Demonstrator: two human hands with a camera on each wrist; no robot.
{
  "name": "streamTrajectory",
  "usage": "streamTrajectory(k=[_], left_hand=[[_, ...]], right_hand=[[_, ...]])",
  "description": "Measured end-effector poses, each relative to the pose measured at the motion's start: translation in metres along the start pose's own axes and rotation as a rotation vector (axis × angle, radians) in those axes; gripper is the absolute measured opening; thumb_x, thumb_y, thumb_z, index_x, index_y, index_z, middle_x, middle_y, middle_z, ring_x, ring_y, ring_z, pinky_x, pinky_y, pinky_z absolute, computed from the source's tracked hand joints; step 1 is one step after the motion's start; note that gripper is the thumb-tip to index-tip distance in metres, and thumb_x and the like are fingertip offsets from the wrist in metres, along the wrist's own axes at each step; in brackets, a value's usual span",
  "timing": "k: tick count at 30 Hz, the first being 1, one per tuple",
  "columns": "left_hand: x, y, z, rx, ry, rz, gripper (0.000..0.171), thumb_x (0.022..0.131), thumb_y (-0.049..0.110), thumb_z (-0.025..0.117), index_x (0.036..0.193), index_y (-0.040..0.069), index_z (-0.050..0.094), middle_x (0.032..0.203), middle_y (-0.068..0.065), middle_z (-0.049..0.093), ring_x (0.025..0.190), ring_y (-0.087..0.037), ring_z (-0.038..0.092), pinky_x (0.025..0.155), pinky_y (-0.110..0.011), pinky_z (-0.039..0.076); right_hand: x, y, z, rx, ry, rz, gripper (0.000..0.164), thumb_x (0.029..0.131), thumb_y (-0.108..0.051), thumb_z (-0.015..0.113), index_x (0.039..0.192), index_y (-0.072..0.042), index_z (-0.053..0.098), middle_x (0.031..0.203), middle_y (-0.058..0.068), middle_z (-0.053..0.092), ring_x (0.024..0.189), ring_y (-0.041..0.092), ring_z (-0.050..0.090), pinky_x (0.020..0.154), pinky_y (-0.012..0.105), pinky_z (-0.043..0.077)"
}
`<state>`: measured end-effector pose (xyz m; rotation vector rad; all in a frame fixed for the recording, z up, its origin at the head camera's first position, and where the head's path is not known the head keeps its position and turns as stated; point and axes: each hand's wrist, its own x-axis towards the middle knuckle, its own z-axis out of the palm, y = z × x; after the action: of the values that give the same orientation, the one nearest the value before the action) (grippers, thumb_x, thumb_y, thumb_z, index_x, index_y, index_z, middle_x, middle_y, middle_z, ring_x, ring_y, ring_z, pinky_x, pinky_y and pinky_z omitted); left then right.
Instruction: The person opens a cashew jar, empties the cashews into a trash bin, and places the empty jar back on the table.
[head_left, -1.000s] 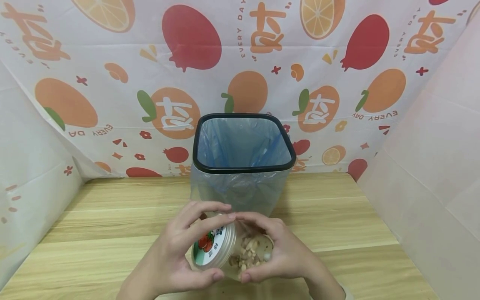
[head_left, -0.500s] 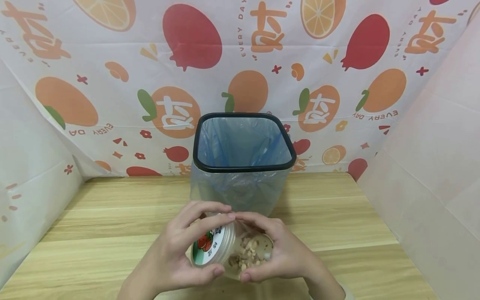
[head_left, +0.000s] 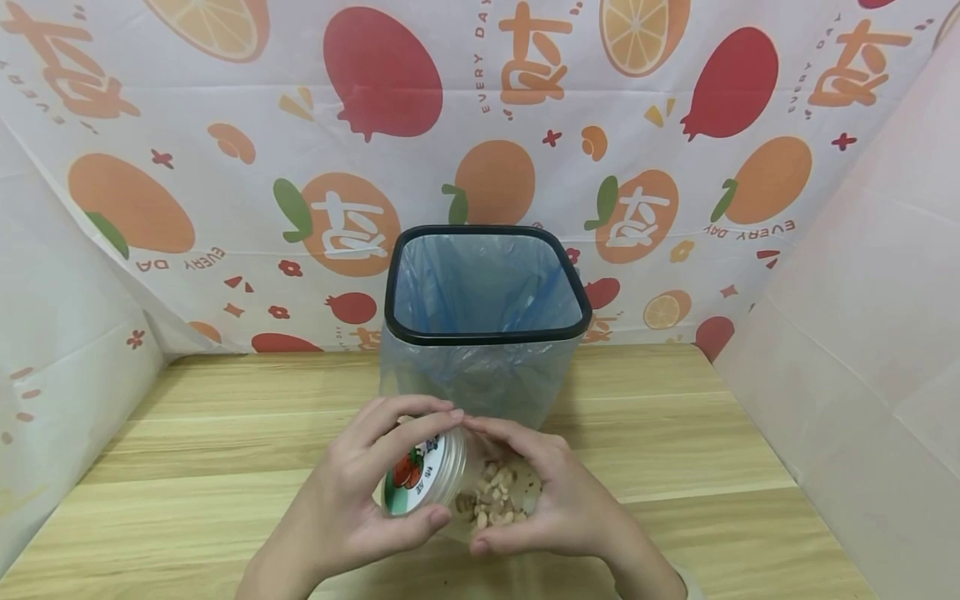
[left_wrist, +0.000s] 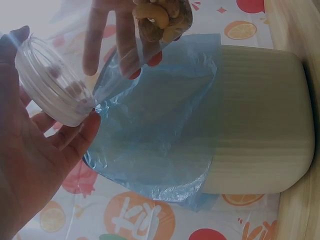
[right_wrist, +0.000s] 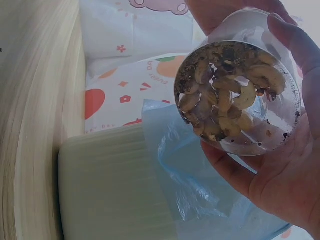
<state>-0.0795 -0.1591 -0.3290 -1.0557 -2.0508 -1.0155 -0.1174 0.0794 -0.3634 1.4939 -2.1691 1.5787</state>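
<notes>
A clear plastic jar (head_left: pixel 474 467) lies tilted between both hands, in front of the bin in the head view. Cashew nuts (right_wrist: pixel 232 100) and dark crumbs lie inside it, plainest through its round base in the right wrist view. Its lid (head_left: pixel 416 482), with a green, white and red label, faces left. My left hand (head_left: pixel 348 500) grips the lid end, fingers over the top and thumb below. Curled round the jar's body is my right hand (head_left: pixel 566 504). Whether the lid is loose on its thread, I cannot tell.
Just behind the hands stands a pale bin (left_wrist: pixel 260 120) with a black rim (head_left: pixel 487 339) and a blue bag (head_left: pixel 457 287) lining it. A wood-grain table (head_left: pixel 225 433) lies beneath. A fruit-print cloth (head_left: pixel 480 108) hangs behind, with pale sheets at both sides.
Both hands have shifted slightly up and left with the jar, and the nuts have settled a little differently. The bin has stayed in place.
</notes>
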Motion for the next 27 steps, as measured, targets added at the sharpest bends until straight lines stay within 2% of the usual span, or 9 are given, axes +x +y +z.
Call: streamTrajectory(k=[3,5,11,13,18,21,27], left_hand=[[0.0,0.001,-0.001,0.001,-0.006,-0.007,0.058,0.087,0.047,0.074,0.132,0.011,0.064,0.129,-0.006,0.06,0.114,-0.019,0.054,0.092,-0.016,0.046],[0.001,0.001,-0.001,-0.009,-0.007,0.012,0.059,0.087,0.049,0.073,0.132,0.011,0.063,0.128,-0.007,0.06,0.113,-0.019,0.054,0.092,-0.017,0.045],[0.011,0.004,-0.001,-0.06,0.015,0.166,0.061,0.089,0.05,0.07,0.131,0.007,0.063,0.124,-0.014,0.061,0.109,-0.023,0.055,0.092,-0.022,0.044],[0.013,0.005,-0.001,-0.073,0.022,0.193,0.06,0.089,0.049,0.069,0.131,0.006,0.063,0.123,-0.014,0.061,0.109,-0.023,0.056,0.091,-0.022,0.045],[0.015,0.006,-0.001,-0.089,0.027,0.208,0.058,0.09,0.047,0.068,0.13,0.005,0.063,0.121,-0.014,0.062,0.107,-0.022,0.056,0.088,-0.022,0.046],[0.014,0.006,-0.001,-0.085,0.028,0.207,0.057,0.09,0.046,0.069,0.129,0.005,0.064,0.121,-0.014,0.062,0.107,-0.022,0.056,0.088,-0.021,0.046],[0.01,0.004,0.0,-0.065,0.033,0.156,0.055,0.089,0.046,0.071,0.129,0.008,0.064,0.121,-0.012,0.062,0.105,-0.02,0.056,0.086,-0.019,0.046]], right_hand=[[0.0,-0.001,0.0,-0.003,-0.003,0.013,0.096,0.067,-0.021,0.094,0.148,-0.012,0.043,0.147,0.005,0.054,0.133,0.022,0.054,0.109,0.036,0.045],[0.0,-0.002,-0.001,0.005,-0.011,0.032,0.095,0.068,-0.022,0.094,0.148,-0.014,0.044,0.146,0.003,0.055,0.131,0.021,0.055,0.108,0.036,0.045],[-0.002,-0.001,-0.006,0.104,-0.059,0.075,0.089,0.071,-0.023,0.092,0.147,-0.016,0.046,0.142,0.002,0.057,0.126,0.021,0.058,0.105,0.035,0.048],[-0.002,-0.001,-0.007,0.142,-0.076,0.074,0.087,0.072,-0.023,0.091,0.147,-0.015,0.046,0.142,0.003,0.057,0.125,0.022,0.059,0.105,0.036,0.048],[-0.003,0.0,-0.008,0.193,-0.101,0.072,0.083,0.077,-0.028,0.087,0.147,-0.014,0.046,0.141,0.004,0.057,0.126,0.024,0.058,0.105,0.037,0.048],[-0.003,0.0,-0.008,0.184,-0.098,0.062,0.083,0.077,-0.028,0.087,0.147,-0.014,0.045,0.142,0.005,0.057,0.126,0.024,0.058,0.106,0.038,0.048],[-0.002,-0.001,-0.006,0.127,-0.069,0.047,0.088,0.073,-0.022,0.091,0.148,-0.013,0.045,0.143,0.004,0.056,0.126,0.023,0.058,0.105,0.036,0.048]])
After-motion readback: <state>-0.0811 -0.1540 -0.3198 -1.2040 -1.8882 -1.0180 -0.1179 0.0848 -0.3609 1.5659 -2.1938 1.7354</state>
